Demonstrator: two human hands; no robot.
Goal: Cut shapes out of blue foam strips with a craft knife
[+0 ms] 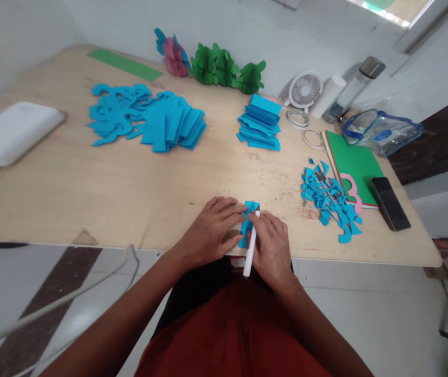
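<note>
A small folded piece of blue paper (249,224) lies at the table's front edge between my two hands. My left hand (214,229) rests flat with fingers stretched out, its fingertips pressing the paper's left side. Closed around a slim white pen (250,254), my right hand (271,242) leans on the paper's right side. The pen slants toward me, one end over the paper and the other past the table edge. Part of the paper is hidden under my fingers. Blue paper scraps (328,196) are heaped to the right.
On the wooden table (122,193) lie blue cutouts (120,110), folded blue strips (261,123), a phone (390,203) and green sheets (355,162). A fan (305,90), tape roll (298,118) and bottle (353,89) stand behind. A white device (15,133) sits left.
</note>
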